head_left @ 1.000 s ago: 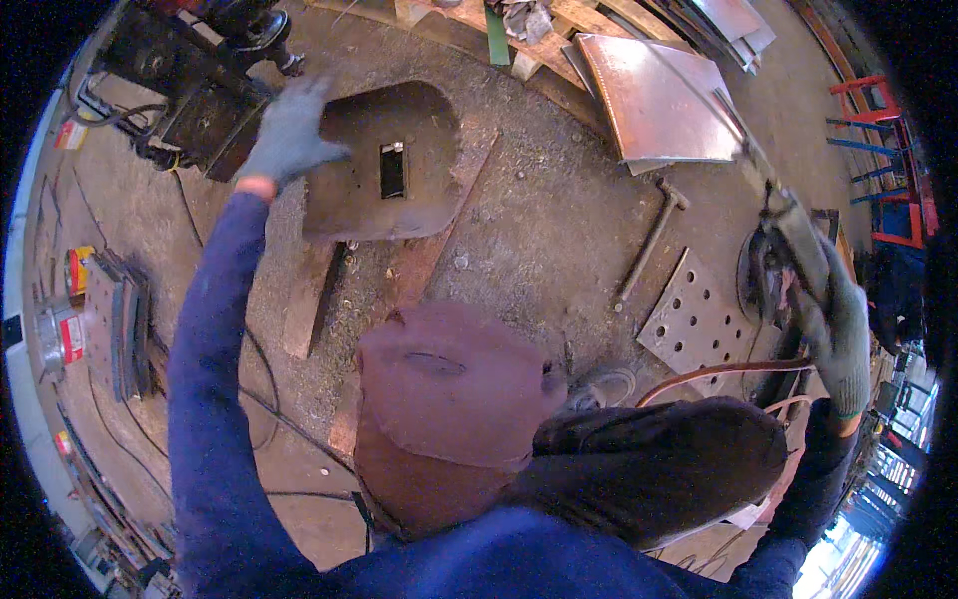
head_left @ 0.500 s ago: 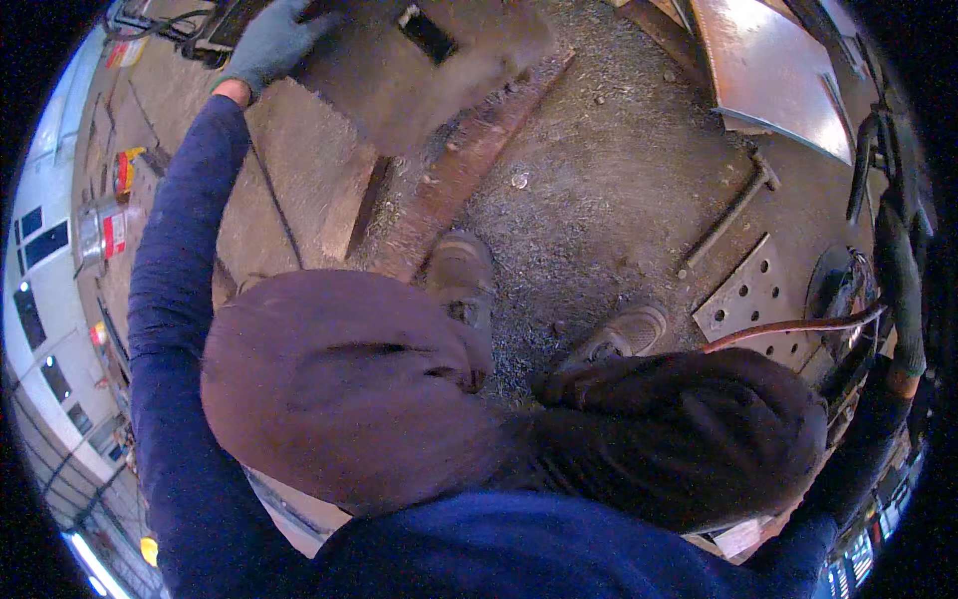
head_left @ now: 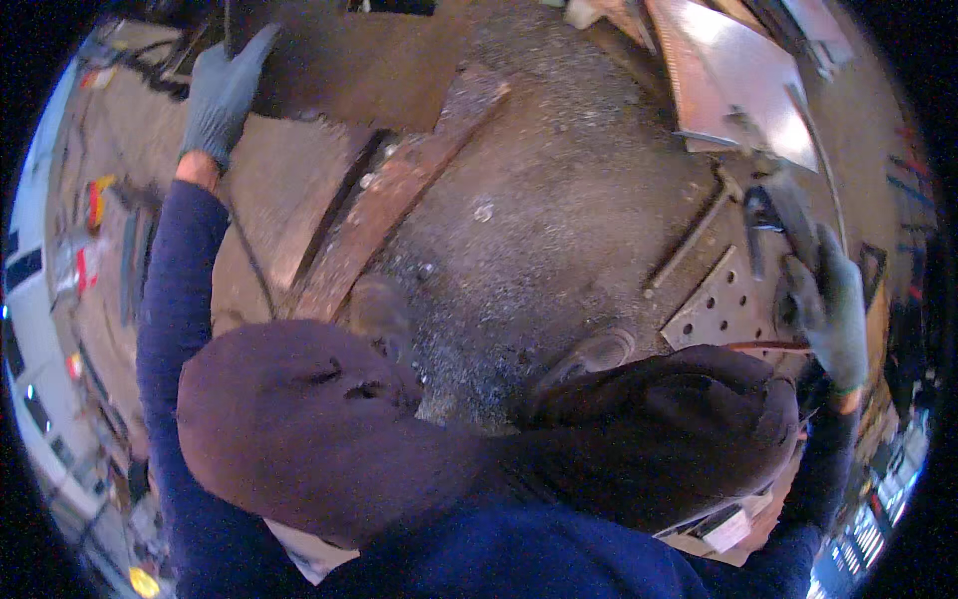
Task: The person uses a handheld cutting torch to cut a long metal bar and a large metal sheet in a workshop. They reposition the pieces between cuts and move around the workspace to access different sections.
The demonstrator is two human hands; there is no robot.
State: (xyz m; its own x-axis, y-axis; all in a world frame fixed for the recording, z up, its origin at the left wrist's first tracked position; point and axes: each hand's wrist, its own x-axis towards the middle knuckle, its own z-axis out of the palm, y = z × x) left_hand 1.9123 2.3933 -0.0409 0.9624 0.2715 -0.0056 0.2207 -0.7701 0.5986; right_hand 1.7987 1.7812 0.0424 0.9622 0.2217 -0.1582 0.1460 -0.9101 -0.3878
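Left hand (head_left: pixel 222 95) grips welding mask (head_left: pixel 344 55) (raised, top-left).

dim workshop light, glare on metal sheet (head_left: pixel 743 85), fisheye-bent edges, slight blur

Gritty workshop floor (head_left: pixel 559 200), scattered steel

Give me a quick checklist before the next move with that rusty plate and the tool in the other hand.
1. Left hand gloved, gripping the rusty plate by its edge: ok.
2. Right hand gloved, closed on the dark tool: ok.
3. Tool type and whether it is running: cannot tell.
4. Boots apart from the long rusty bar: ok.
5. Floor underfoot free of grit: not ok.
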